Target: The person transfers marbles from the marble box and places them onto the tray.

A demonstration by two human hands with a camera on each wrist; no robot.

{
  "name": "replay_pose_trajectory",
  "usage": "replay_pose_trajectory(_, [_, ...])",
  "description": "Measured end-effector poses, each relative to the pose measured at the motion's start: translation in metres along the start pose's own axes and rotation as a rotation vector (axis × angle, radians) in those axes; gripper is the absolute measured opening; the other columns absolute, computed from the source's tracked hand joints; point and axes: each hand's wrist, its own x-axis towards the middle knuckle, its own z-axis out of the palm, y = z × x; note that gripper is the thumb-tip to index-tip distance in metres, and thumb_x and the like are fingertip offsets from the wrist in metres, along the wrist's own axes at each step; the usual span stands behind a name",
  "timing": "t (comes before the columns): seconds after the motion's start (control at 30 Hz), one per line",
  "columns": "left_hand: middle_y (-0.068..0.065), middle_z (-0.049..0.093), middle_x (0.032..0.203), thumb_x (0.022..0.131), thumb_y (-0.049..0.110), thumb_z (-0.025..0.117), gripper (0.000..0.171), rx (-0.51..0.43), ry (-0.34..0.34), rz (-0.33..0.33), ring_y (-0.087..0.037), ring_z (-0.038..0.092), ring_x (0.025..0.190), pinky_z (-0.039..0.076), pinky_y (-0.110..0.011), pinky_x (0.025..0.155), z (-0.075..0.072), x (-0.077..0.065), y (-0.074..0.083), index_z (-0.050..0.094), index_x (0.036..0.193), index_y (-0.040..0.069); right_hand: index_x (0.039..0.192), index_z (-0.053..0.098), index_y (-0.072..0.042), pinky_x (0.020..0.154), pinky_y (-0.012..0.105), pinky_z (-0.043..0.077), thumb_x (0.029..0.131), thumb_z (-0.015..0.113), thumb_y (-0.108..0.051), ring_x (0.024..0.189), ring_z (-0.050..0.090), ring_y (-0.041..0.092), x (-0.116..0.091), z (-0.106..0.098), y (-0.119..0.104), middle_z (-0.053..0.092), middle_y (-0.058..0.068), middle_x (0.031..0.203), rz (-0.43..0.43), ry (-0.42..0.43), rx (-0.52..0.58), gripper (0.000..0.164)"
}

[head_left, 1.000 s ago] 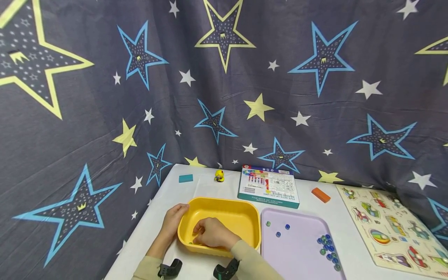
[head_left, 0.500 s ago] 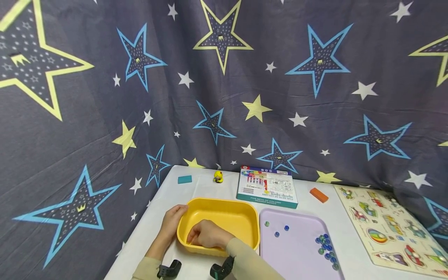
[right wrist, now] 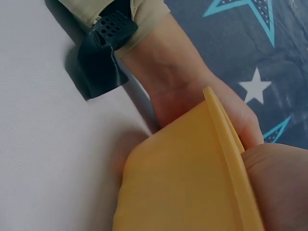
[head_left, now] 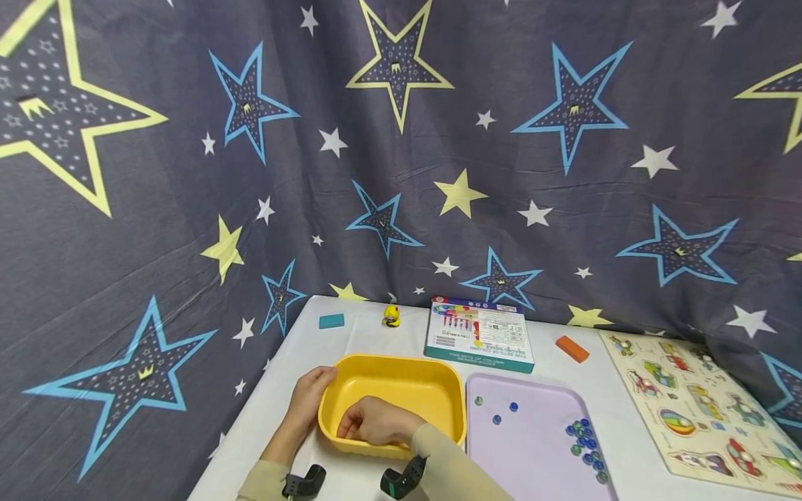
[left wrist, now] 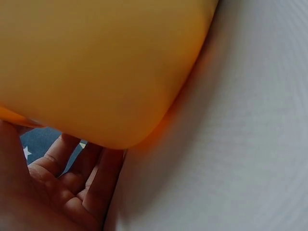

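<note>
My left hand (head_left: 310,395) grips the left end of a yellow plastic basin (head_left: 432,372). In the left wrist view its fingers (left wrist: 98,180) lie against the outside of the basin wall, with the thumb side at the rim. Inside the basin, my right hand (head_left: 379,419) reaches down to the bottom by the near left side, fingers bent. Its fingertips are hidden, and whether they hold anything does not show. The right wrist view has the basin wall (right wrist: 178,178) covering most of the hand's work.
A lilac tray (head_left: 520,452) to the right carries several blue and green glass marbles (head_left: 583,438). Behind stand a boxed bead set (head_left: 479,334), a yellow duck (head_left: 391,316), a teal block (head_left: 331,321) and an orange block (head_left: 572,349). A wooden picture puzzle (head_left: 702,403) lies far right.
My right hand has moved slightly left and down inside the basin, where a green marble showed by its fingers a second ago and is now out of sight. The left hand stays put.
</note>
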Motion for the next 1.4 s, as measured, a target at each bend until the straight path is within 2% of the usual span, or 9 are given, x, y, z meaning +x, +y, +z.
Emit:
replay_pose_trajectory(0.2, [-0.009,0.063,0.096,0.085,0.043,0.057,0.042,0.003,-0.005,-0.007,-0.017,0.057,0.081,0.048,-0.024,0.068,0.002,0.001,0.0,0.065,0.097,0.004,0.082,0.064,-0.012,0.056,0.023,0.034,0.087,0.054,-0.003,0.063,0.046,0.013,-0.01,-0.006,0.004,0.058,0.001,0.074,0.003,0.104,-0.036,0.014])
replay_pose_trajectory(0.33, [-0.007,0.063,0.096,0.083,0.044,0.058,0.041,0.007,0.01,-0.017,-0.017,0.057,0.08,0.048,-0.024,0.068,0.003,0.001,0.001,0.065,0.096,0.006,0.089,0.061,-0.009,0.052,0.026,0.037,0.094,0.045,-0.009,0.058,0.048,0.015,-0.021,-0.019,0.007,0.056,0.005,0.081,-0.012,0.234,-0.012,0.017])
replay_pose_trajectory(0.47, [-0.006,0.063,0.096,0.083,0.041,0.06,0.036,-0.021,0.047,0.003,-0.018,0.056,0.084,0.048,-0.024,0.071,0.004,0.0,0.004,0.066,0.095,0.008,0.094,0.058,-0.009,0.05,0.028,0.041,0.097,0.04,-0.014,0.056,0.052,0.018,-0.039,-0.037,0.01,0.055,0.006,0.082,-0.064,0.366,-0.009,0.019])
replay_pose_trajectory(0.6, [-0.006,0.063,0.094,0.084,0.042,0.059,0.036,-0.057,0.083,0.012,-0.018,0.056,0.083,0.048,-0.024,0.071,0.002,0.0,0.004,0.066,0.095,0.008,0.099,0.055,-0.006,0.052,0.029,0.043,0.098,0.038,-0.021,0.057,0.051,0.018,-0.061,-0.054,0.012,0.049,0.006,0.074,-0.1,0.413,0.077,0.022])
replay_pose_trajectory(0.73, [-0.006,0.062,0.094,0.088,0.043,0.053,0.038,-0.074,0.09,0.001,-0.018,0.055,0.084,0.048,-0.023,0.071,0.0,0.001,0.003,0.065,0.096,0.008,0.1,0.053,-0.002,0.051,0.03,0.046,0.096,0.042,-0.026,0.055,0.047,0.016,-0.081,-0.069,0.019,0.046,0.005,0.07,-0.116,0.452,0.172,0.026])
replay_pose_trajectory(0.9, [-0.007,0.062,0.097,0.091,0.037,0.05,0.034,-0.072,0.074,-0.011,-0.019,0.054,0.088,0.048,-0.023,0.074,0.0,0.002,0.002,0.065,0.098,0.007,0.1,0.057,-0.003,0.045,0.026,0.041,0.09,0.054,-0.032,0.052,0.044,0.015,-0.105,-0.08,0.037,0.049,0.008,0.071,-0.074,0.567,0.186,0.03])
replay_pose_trajectory(1.0, [-0.008,0.061,0.098,0.091,0.036,0.048,0.035,-0.062,0.06,-0.01,-0.02,0.054,0.089,0.048,-0.024,0.075,0.0,0.003,0.002,0.064,0.099,0.006,0.1,0.059,-0.003,0.044,0.024,0.039,0.088,0.057,-0.029,0.052,0.044,0.014,-0.119,-0.087,0.05,0.051,0.011,0.075,-0.045,0.615,0.206,0.028])
replay_pose_trajectory(1.23, [-0.008,0.061,0.095,0.092,0.038,0.047,0.036,-0.035,0.064,-0.019,-0.019,0.055,0.086,0.048,-0.023,0.073,-0.002,0.003,0.0,0.064,0.097,0.007,0.103,0.058,-0.003,0.049,0.028,0.043,0.088,0.058,-0.016,0.058,0.046,0.016,-0.138,-0.11,0.081,0.055,0.014,0.079,0.024,0.683,0.196,0.021])
replay_pose_trajectory(1.4, [-0.008,0.061,0.093,0.091,0.041,0.047,0.039,-0.034,0.056,-0.025,-0.019,0.054,0.084,0.048,-0.024,0.071,-0.001,0.003,-0.002,0.064,0.097,0.006,0.106,0.056,0.001,0.054,0.031,0.045,0.085,0.06,-0.014,0.062,0.049,0.019,-0.153,-0.128,0.107,0.058,0.01,0.084,0.076,0.684,0.14,0.026])
